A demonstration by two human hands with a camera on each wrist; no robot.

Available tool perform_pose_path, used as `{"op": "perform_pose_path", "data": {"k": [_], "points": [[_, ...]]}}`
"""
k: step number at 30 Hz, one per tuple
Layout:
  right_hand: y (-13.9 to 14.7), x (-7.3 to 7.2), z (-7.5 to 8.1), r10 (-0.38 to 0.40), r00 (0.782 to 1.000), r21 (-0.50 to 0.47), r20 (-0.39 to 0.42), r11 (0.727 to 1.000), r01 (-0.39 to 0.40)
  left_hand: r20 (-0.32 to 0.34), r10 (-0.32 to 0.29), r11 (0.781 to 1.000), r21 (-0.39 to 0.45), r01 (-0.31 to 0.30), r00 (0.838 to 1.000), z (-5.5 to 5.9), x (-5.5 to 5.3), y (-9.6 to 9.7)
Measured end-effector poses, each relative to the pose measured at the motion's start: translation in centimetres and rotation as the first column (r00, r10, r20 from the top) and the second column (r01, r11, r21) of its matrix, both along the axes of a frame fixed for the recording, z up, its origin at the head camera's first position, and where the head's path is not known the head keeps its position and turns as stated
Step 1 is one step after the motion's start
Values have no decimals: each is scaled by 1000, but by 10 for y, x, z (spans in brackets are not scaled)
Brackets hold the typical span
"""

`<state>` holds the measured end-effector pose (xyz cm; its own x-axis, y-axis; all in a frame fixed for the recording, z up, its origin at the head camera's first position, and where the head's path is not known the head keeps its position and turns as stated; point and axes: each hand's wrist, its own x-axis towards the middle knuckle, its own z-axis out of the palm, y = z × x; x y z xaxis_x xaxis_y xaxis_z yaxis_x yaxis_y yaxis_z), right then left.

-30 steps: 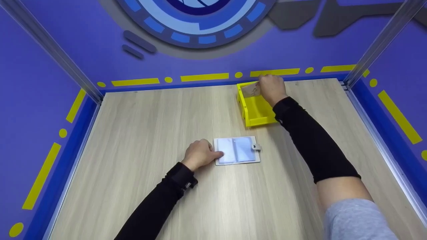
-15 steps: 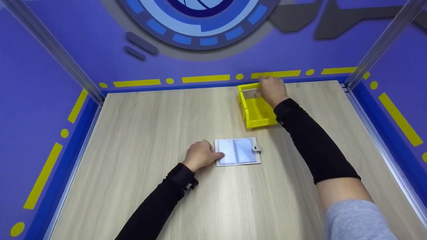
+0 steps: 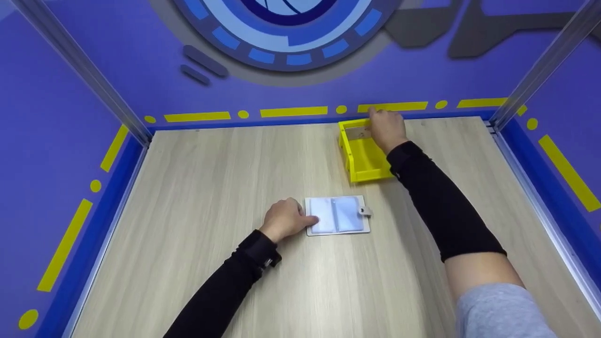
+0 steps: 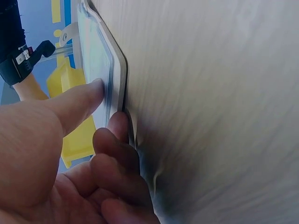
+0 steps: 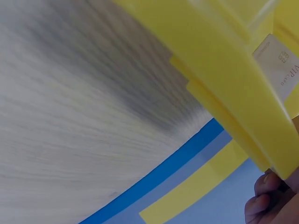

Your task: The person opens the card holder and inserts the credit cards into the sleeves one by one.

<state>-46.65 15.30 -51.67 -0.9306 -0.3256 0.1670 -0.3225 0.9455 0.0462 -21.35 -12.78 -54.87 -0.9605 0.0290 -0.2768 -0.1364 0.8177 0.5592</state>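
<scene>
A small white card holder (image 3: 338, 216) lies spread on the table, clear sleeves facing up and a snap tab (image 3: 364, 211) at its right. My left hand (image 3: 287, 218) pinches its left edge: the thumb presses on the sleeve, and the curled fingers are at the edge underneath, as the left wrist view shows. Farther back, my right hand (image 3: 388, 129) grips the back of a yellow bin (image 3: 366, 162), its fingertips curled behind the wall. Inside the bin, a pale card (image 5: 279, 65) printed "VIP CARD" rests by the back wall, partly hidden by the hand.
The wood-grain table (image 3: 225, 173) is bounded by a blue back wall (image 3: 281, 94) and blue side panels. Metal posts (image 3: 544, 70) stand at the back corners. The bin is close to the back wall.
In the bin, the card shows lower against the back wall than a second ago. Both hands keep their holds; the whole head view has shifted slightly.
</scene>
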Motion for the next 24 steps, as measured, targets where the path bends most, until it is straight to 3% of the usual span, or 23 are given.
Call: {"op": "perform_pose_path", "data": {"k": [12,17,24], "points": [[3,4,6,13,1000,14,-23,1000,-13,-21,-11,1000,9,11,1000,-2,2,1],[10,7,11,85,996,39,-39,996,-84,-24,-29,999,14,30,999,-3,3,2],[19,14,38,187,980,118,76,974,-195,-15,-14,1000,6,14,1000,-2,0,-1]]}}
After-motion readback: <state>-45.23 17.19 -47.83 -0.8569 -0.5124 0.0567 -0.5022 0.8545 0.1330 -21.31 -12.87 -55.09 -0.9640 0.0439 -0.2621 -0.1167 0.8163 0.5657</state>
